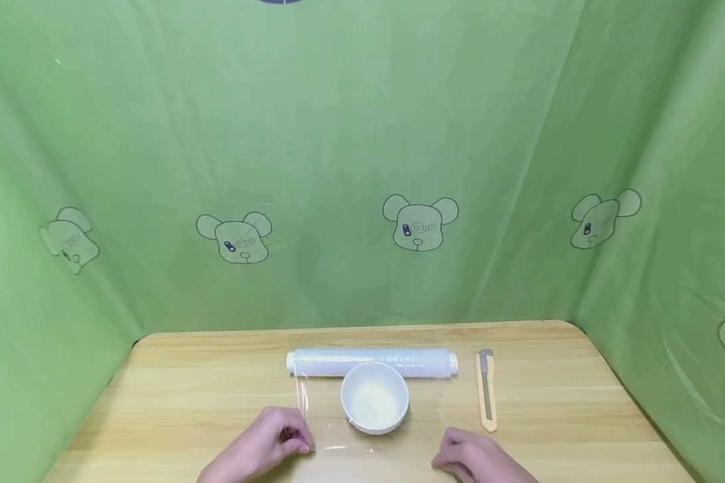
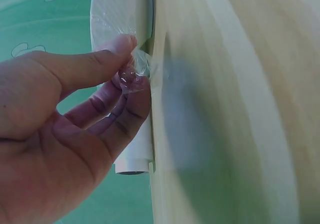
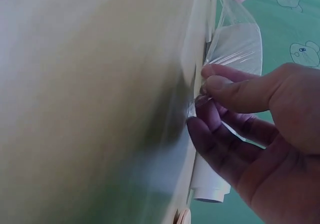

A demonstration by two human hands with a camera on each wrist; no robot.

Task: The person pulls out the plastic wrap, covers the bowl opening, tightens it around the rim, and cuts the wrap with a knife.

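A sheet of clear plastic wrap (image 1: 326, 429) stretches from its white roll (image 1: 314, 362) toward the front of the table, over the white bowl (image 1: 374, 398). My left hand (image 1: 273, 437) pinches the sheet's near left corner between thumb and fingers; in the left wrist view the film (image 2: 132, 78) bunches at the fingertips. The near right corner is pinched by my right hand (image 1: 474, 456), and creased film (image 3: 235, 53) runs off from its fingertips in the right wrist view. The bowl stands upright between the hands, just in front of the roll.
An orange utility knife (image 1: 486, 392) lies right of the roll on the wooden table (image 1: 199, 382). Behind and at both sides hangs a green curtain (image 1: 332, 134) printed with bear heads.
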